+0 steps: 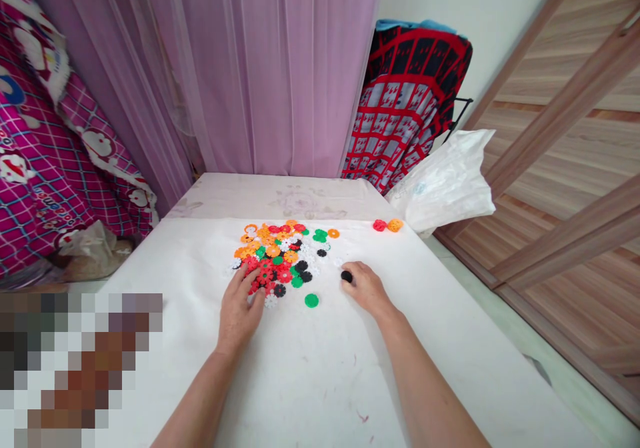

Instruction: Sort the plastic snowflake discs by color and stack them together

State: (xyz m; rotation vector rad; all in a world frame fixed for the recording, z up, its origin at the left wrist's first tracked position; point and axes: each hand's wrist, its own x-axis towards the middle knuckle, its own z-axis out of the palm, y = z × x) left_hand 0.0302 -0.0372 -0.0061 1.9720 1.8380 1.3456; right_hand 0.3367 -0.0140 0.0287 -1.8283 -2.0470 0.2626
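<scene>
A loose pile of flat, notched plastic discs (pixel 273 251) in orange, red, green, black and white lies on the white-covered table (pixel 300 381). My left hand (pixel 243 301) rests at the pile's near left side, fingers spread over the red discs. In my right hand (pixel 369 286), to the right of the pile, a black disc piece (pixel 347 277) is pinched between thumb and fingers; it may be a small stack. Between the hands, a green disc (pixel 311 300) sits apart from the pile, nearer to me.
A red cluster (pixel 379 225) and an orange cluster (pixel 395 225) sit by the table's right edge. Beyond them stands a white plastic bag (pixel 447 181). Purple curtains (pixel 280 68) hang behind the table, and a wooden wardrobe (pixel 575 188) is at right.
</scene>
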